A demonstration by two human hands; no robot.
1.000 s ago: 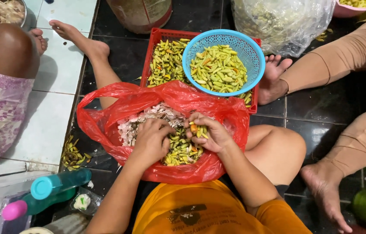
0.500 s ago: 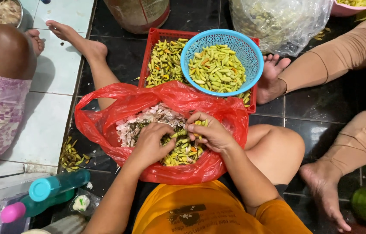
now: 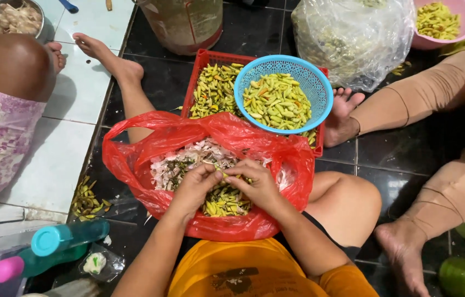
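Two hands, left hand (image 3: 196, 184) and right hand (image 3: 257, 184), pinch one small green chili (image 3: 222, 175) over a red plastic bag (image 3: 133, 165) at frame centre, fingers closed; dark tiled floor (image 3: 386, 165) surrounds it.

The person wears an orange top with a dark printed design across the chest, just below the red plastic bag (image 3: 133, 159). Its short sleeves end above the elbows, so both forearms are bare. The left hand (image 3: 195, 186) and the right hand (image 3: 259, 184) carry no gloves, rings or bands. A dark hem edges the bare bent leg right of the bag. The feet are bare.
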